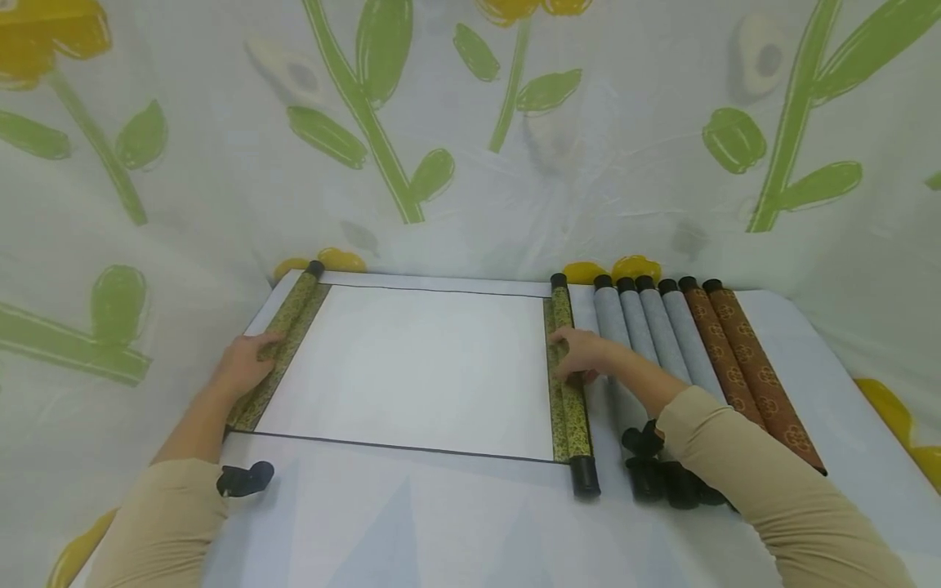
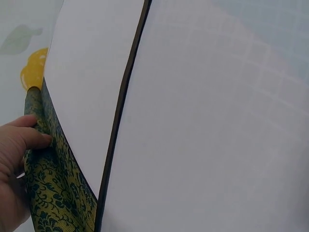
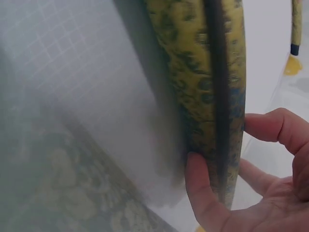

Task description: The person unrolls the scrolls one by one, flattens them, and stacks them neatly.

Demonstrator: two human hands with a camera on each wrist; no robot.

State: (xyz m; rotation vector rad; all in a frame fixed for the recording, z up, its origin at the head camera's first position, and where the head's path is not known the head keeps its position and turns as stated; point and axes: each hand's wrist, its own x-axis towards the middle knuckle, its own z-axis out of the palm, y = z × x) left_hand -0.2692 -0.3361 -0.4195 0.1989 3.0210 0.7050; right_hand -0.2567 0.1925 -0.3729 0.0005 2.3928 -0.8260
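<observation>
A hanging scroll lies unrolled, its blank white sheet (image 1: pixel 419 367) edged by thin dark lines. Green-gold brocade covers both end rolls. My left hand (image 1: pixel 245 365) grips the left roll (image 1: pixel 296 296), with the thumb (image 2: pixel 37 140) on its inner side. At the other end, my right hand (image 1: pixel 582 353) holds the right roll (image 1: pixel 577 420) between thumb and fingers (image 3: pixel 200 179), about midway along it. Black knobs cap this roll, the nearer knob (image 1: pixel 585 477) pointing toward me. The left roll's near end is partly hidden by my left wrist.
Right of the scroll lie several rolled grey-blue scrolls (image 1: pixel 610 309) and two brown ones (image 1: pixel 757 351) with flower patterns, side by side. My right forearm crosses over the grey-blue ones. The white table (image 1: pixel 353 523) backs onto a flower-printed cloth (image 1: pixel 515 204).
</observation>
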